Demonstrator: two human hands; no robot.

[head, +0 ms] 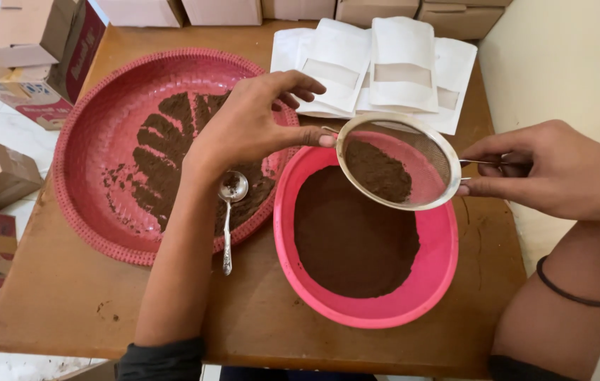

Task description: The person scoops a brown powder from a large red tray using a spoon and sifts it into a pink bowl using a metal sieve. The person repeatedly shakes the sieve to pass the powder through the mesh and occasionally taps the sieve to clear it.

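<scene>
Right hand (554,173) pinches the sieve (390,162) handle pointing right; left hand (254,123), loosely curled, touches its rim.

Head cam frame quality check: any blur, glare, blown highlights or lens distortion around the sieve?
Head view: soft, even daylight, shadows faint. The sieve mesh and brown powder read sharp; the left hand and right hand show no motion blur. The white pouches are near blown out, with little surface detail. Mild wide-angle bending at the table edges. The spoon glints slightly.
</scene>
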